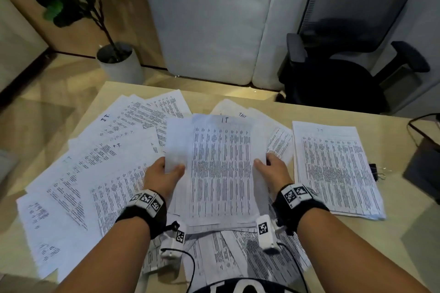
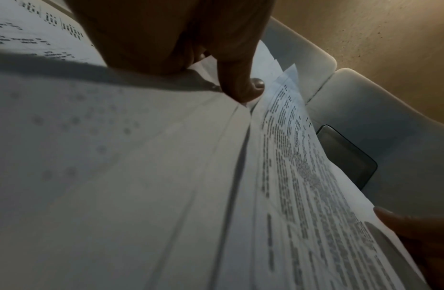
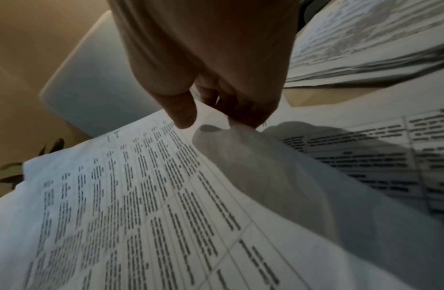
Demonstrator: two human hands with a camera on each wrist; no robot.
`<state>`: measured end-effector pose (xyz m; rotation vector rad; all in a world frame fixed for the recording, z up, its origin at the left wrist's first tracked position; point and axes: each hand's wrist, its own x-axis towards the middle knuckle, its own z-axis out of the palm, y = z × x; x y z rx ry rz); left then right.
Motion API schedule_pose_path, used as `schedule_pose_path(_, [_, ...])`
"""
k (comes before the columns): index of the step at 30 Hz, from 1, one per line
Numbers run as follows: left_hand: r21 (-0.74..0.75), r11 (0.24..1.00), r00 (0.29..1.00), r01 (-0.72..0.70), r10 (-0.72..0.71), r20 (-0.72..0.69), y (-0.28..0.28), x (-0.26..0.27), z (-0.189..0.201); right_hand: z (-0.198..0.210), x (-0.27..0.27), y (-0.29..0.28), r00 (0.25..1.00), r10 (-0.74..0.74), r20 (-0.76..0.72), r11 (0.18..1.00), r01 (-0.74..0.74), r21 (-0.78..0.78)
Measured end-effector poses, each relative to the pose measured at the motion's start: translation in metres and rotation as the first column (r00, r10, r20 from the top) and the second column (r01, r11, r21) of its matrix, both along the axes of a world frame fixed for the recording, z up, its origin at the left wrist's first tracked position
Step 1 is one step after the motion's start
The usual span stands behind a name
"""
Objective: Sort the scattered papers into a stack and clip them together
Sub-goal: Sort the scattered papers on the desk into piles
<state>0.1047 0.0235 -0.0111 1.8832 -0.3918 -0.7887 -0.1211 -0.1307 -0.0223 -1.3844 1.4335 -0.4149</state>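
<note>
Left hand (image 1: 164,175) and right hand (image 1: 270,169) each pinched side edge of gathered sheets (image 1: 221,169), held above scattered papers (image 1: 95,173) on bench (image 1: 404,233). Risk: uneven sheets slipping, fanning out; binder clip (image 1: 375,171) lay beyond sorted stack (image 1: 333,169).

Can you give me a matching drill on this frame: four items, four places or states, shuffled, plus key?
Items
1. held sheaf
2. squared stack
3. binder clip
4. potted plant

Places or states
A. on the floor beyond the desk
B. lying alone on the desk's right side
C. gripped at its edges by the left hand and the right hand
D. just right of the squared stack

Pairs: 1-C, 2-B, 3-D, 4-A
</note>
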Motion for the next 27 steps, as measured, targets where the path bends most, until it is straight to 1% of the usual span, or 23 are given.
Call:
schedule_pose_path(2, [0.006,1.000,1.000,0.025,-0.025,0.007,-0.001,-0.005,0.005,0.002,0.000,-0.001,0.999,0.012,0.030,0.998,-0.014,0.064])
schedule_pose_path(4, [-0.002,0.999,0.998,0.049,-0.049,0.025,-0.001,-0.009,0.010,0.001,-0.001,-0.002,0.999,-0.003,0.041,0.997,0.000,0.082])
schedule_pose_path(7, [0.003,0.994,0.991,0.113,-0.113,0.066,-0.001,-0.012,0.015,0.000,-0.004,-0.002,0.999,0.019,0.040,0.997,-0.022,0.079])
schedule_pose_path(8, [0.000,0.993,0.990,0.120,-0.120,0.074,-0.001,-0.012,0.016,0.001,-0.005,-0.002,0.999,-0.001,0.033,0.998,-0.001,0.064])
schedule_pose_path(10, [-0.003,0.996,0.994,0.089,-0.088,0.066,0.000,-0.010,0.014,-0.001,-0.010,-0.004,0.994,-0.099,0.037,0.995,0.099,0.001])
schedule_pose_path(12, [-0.006,1.000,0.999,0.021,-0.020,0.049,0.003,-0.007,0.008,0.000,-0.013,-0.006,0.983,-0.178,0.056,0.982,0.180,-0.048])
schedule_pose_path(13, [0.001,1.000,0.999,-0.011,0.011,0.040,0.003,-0.005,0.006,-0.002,-0.015,-0.007,0.979,-0.190,0.070,0.979,0.194,-0.059])
schedule_pose_path(14, [0.007,1.000,0.999,-0.007,0.007,0.046,0.004,-0.005,0.008,-0.002,-0.016,-0.008,0.981,-0.183,0.069,0.981,0.187,-0.049])
schedule_pose_path(16, [0.012,0.999,0.995,0.048,-0.049,0.087,0.002,-0.009,0.015,-0.003,-0.016,-0.008,0.986,-0.145,0.080,0.988,0.148,-0.034])
schedule_pose_path(18, [-0.012,0.993,0.988,0.115,-0.113,0.106,-0.001,-0.011,0.019,0.001,-0.014,-0.005,0.983,-0.103,0.149,0.995,0.101,0.018])
schedule_pose_path(20, [-0.059,0.982,0.982,0.177,-0.172,0.078,-0.006,-0.010,0.024,0.007,-0.011,-0.002,0.976,-0.076,0.204,0.996,0.066,0.056])
schedule_pose_path(22, [-0.102,0.969,0.975,0.224,-0.222,0.026,-0.012,-0.012,0.032,0.019,-0.009,0.000,0.963,-0.103,0.250,0.994,0.092,0.053])
schedule_pose_path(24, [-0.149,0.971,0.980,0.185,-0.193,-0.045,-0.017,-0.020,0.051,0.037,-0.006,0.001,0.939,-0.122,0.321,0.991,0.130,-0.005])
schedule_pose_path(25, [-0.168,0.970,0.979,0.174,-0.188,-0.072,-0.021,-0.022,0.058,0.046,-0.003,0.002,0.920,-0.108,0.376,0.989,0.136,-0.049])
schedule_pose_path(26, [-0.210,0.960,0.980,0.184,-0.195,-0.035,-0.026,-0.025,0.064,0.057,0.000,0.004,0.899,-0.089,0.428,0.985,0.143,-0.095])
schedule_pose_path(27, [-0.243,0.952,0.982,0.188,-0.182,0.046,-0.029,-0.028,0.071,0.069,0.003,0.006,0.877,-0.078,0.474,0.977,0.162,-0.139])
